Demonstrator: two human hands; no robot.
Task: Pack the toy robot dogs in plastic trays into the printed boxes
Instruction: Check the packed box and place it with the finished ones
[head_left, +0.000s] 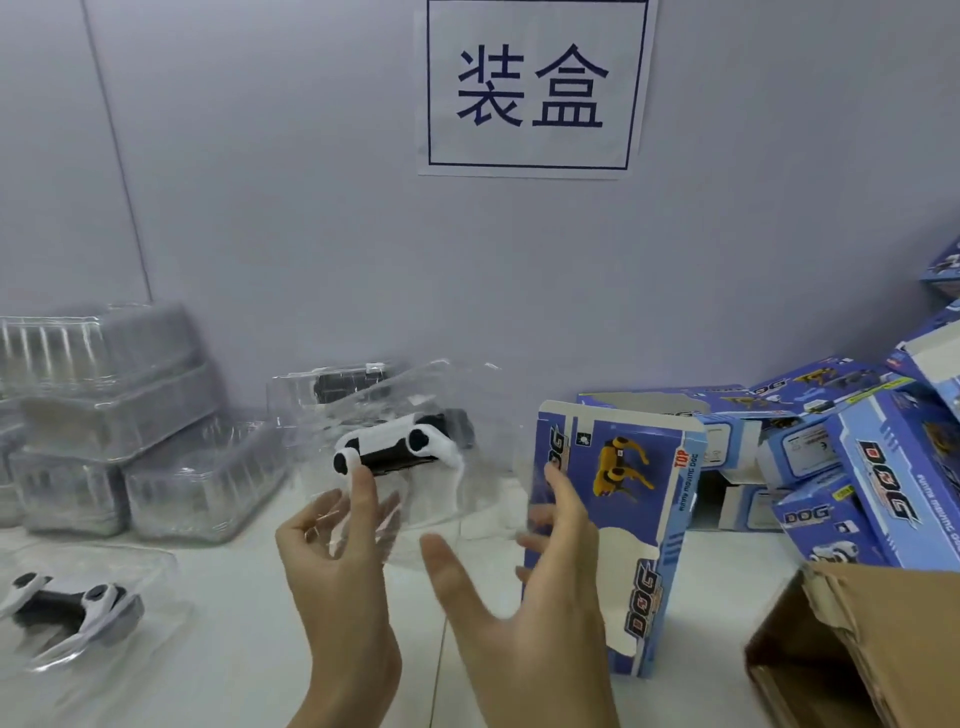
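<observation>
Wall: grey-white panels behind the bench, with a paper sign (535, 88) carrying two large blue characters.
Bench: white surface (234, 649); I see all the work things lying on it.
Left hand: my left hand (337, 561) is raised, fingers (363, 499) loosely spread. The index tip touches the near end of the toy robot dog (397, 448), and the other fingers lie against the clear plastic tray (415, 467) around it. I cannot tell how firm the hold is.
Toy robot dog: white and black, inside its tray, just above the left fingers and to the left of the printed box.
Right hand: my right hand (524, 597) is open with the thumb pointing up; the fingers curve round the left edge of the printed box (613, 530) and touch it.
Printed box: blue, standing upright with its top flap open, a yellow dog picture and the word DOG on the front.
Second dog: another toy in its tray (72, 608) lies at the lower left, well apart from both hands.
Empty trays: stack of clear trays (104, 415) at the left by the wall.
More boxes: heap of blue boxes (841, 457) at the right.
Carton: brown cardboard carton (857, 649) in the lower right corner.
</observation>
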